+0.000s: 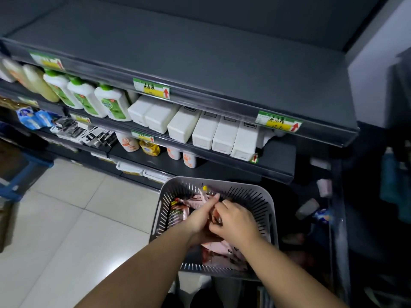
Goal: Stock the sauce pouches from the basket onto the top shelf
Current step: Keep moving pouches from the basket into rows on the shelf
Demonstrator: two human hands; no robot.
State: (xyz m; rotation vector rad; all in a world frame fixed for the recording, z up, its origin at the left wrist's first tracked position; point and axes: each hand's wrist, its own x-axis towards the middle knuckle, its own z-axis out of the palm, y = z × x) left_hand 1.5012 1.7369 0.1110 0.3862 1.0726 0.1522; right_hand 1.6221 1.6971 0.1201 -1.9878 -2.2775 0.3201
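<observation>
To the left of our left hand (200, 215) lies the pale tiled floor (66, 207), and up and to the left of it green-capped bottles (84, 96) stand on a lower shelf. Both our hands are down inside the grey slotted basket (255, 197), pressed against each other. Our left hand has its fingers curled round a bunch of pink sauce pouches (215, 246), its fingertips reaching toward the basket's far wall. Just to its right, our right hand (239, 221) pinches a pouch with bent fingers in the gap between the two hands. More pouches lie in the basket under our wrists and to the left of the left hand. Above the hands a row of white boxes (200, 127) fills a shelf, and the dark grey top shelf (200, 52) sits well above them, with price tags (151, 87) along its front edge.
</observation>
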